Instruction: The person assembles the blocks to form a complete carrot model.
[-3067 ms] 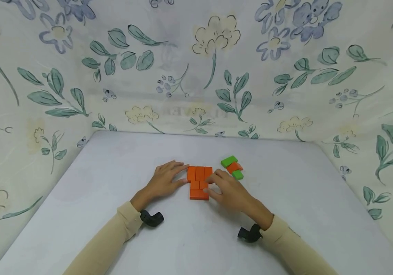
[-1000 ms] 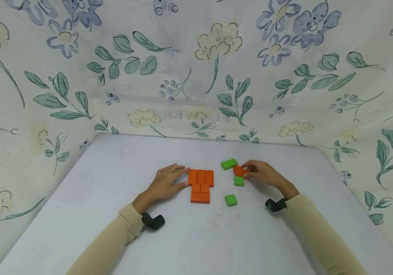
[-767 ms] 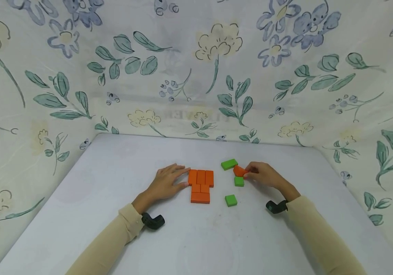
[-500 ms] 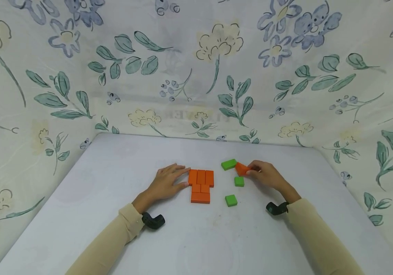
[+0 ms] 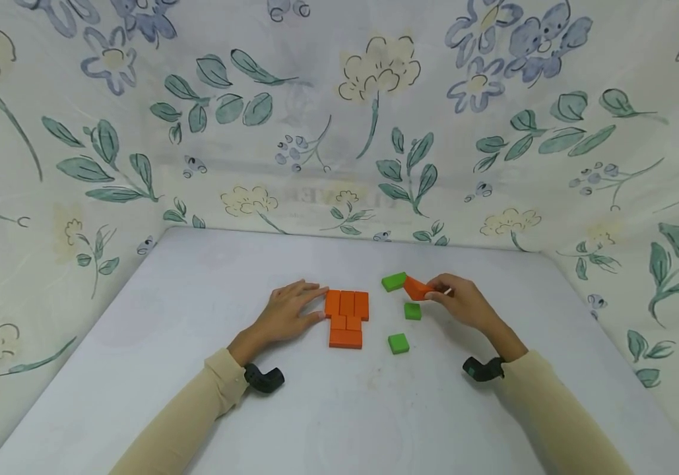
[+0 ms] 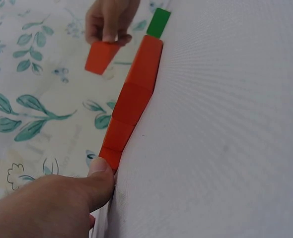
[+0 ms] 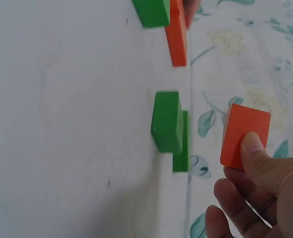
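Right wrist: held block (image 7: 246,124) partly hidden

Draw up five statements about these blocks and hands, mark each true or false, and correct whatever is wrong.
1. The right hand pinches an orange block. True.
2. The left hand touches the orange group. True.
3. Only one green block is in view. False: three green blocks lie on the table.
4. The orange block in the right hand is set into the orange group. False: it is held raised off the table, apart from that group.
5. In the orange group, the row farthest from the person has three blocks side by side. True.
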The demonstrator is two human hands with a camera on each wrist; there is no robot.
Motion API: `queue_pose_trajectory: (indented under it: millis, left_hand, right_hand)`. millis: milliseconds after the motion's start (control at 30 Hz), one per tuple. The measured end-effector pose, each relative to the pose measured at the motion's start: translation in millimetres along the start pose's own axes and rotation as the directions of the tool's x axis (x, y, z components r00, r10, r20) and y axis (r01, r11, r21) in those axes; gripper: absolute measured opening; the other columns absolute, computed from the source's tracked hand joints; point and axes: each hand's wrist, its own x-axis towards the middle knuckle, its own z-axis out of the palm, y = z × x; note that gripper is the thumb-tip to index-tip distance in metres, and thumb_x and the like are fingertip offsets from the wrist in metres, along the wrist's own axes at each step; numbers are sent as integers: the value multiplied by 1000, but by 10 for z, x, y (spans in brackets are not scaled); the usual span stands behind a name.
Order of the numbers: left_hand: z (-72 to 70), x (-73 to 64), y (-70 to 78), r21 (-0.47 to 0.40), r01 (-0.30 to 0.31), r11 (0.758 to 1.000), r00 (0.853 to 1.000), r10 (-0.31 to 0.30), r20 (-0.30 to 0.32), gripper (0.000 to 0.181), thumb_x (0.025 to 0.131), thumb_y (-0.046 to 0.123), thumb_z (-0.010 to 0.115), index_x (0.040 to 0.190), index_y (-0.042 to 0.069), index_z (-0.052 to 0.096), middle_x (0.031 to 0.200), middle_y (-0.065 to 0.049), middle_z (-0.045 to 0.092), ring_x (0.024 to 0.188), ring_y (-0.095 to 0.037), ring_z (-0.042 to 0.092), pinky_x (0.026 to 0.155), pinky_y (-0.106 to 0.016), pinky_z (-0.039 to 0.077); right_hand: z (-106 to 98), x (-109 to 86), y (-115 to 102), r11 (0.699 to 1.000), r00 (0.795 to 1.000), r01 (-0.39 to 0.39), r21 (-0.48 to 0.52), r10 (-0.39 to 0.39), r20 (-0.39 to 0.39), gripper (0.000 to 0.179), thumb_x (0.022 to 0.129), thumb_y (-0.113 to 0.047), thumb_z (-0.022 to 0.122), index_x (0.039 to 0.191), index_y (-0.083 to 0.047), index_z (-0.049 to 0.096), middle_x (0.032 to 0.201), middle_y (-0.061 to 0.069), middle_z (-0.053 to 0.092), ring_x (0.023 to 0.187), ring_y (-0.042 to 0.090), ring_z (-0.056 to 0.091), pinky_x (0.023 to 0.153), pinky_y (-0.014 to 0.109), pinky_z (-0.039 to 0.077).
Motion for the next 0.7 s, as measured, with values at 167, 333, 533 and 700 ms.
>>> queue_pose_trajectory:
  millis: [167, 333, 533, 700]
  left_hand:
    - [-8, 4, 9, 1, -2, 1000, 1000, 2, 2, 58, 97, 47, 62, 149, 25, 49, 151, -9, 49, 147, -40, 33, 112, -63, 27]
    - [-8, 6, 1, 12, -3, 1000, 1000, 3, -6, 58, 96, 47, 62, 149, 25, 49, 150, -8, 49, 147, -40, 33, 112, -63, 28]
    - [-3, 8, -2, 9, 1, 1000, 1000, -1, -10, 58, 96, 47, 63, 148, 25, 50, 150, -8, 49, 147, -40, 33, 112, -63, 28]
    - [-1, 8, 15, 6, 2, 1000, 1000, -2, -7, 58, 96, 47, 63, 148, 25, 50, 150, -8, 50, 147, -40, 33, 112, -63, 27]
  right_hand:
    - [24, -71, -174, 998, 998, 68, 13, -68, 0, 20, 91, -13, 73, 108, -5, 69, 101, 8, 72, 85, 18, 61, 75, 25, 53]
    - [84, -131, -355, 989, 989, 148, 30, -148, 2, 18, 89, -10, 74, 106, -5, 70, 98, 5, 72, 85, 16, 61, 75, 28, 54]
    - [189, -194, -554, 972, 973, 229, 46, -230, -1, 18, 87, -9, 75, 104, -8, 70, 93, 1, 70, 81, 10, 58, 72, 25, 54]
    - [282, -244, -705, 961, 963, 269, 64, -270, 11, 16, 87, -9, 76, 101, -10, 70, 88, -4, 66, 78, 7, 56, 69, 21, 51]
